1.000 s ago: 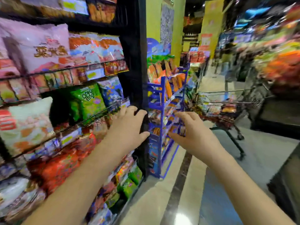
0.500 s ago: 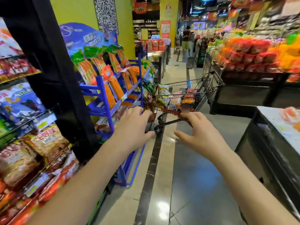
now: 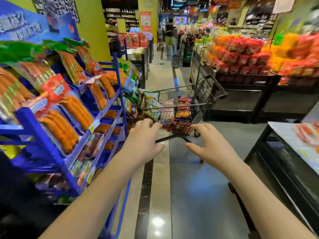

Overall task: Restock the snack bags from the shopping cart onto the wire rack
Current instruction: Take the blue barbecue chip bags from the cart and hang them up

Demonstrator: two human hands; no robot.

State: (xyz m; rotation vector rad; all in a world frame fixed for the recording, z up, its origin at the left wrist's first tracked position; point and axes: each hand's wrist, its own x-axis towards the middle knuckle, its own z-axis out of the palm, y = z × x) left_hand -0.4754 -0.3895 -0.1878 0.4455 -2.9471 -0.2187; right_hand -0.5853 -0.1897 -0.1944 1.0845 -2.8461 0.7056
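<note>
Change noted: a second ago I faced the black wire rack of snack bags on the left. My view has since swung right down the aisle, and that rack is now out of the picture. I judge this as a return trip to collect more stock.

My left hand [image 3: 143, 145] and right hand [image 3: 208, 144] are both held out in front, fingers loosely apart, holding nothing. They appear to be short of the shopping cart [image 3: 203, 104], though the left fingertips overlap its near corner and I cannot confirm contact.

Contents: the cart stands ahead in the aisle, just right of the blue rack [image 3: 119, 94], and holds snack bags [image 3: 183, 114] stacked in its near end. The blue rack carries sausage packs [image 3: 74, 109]. Restocking is not finished.
</note>
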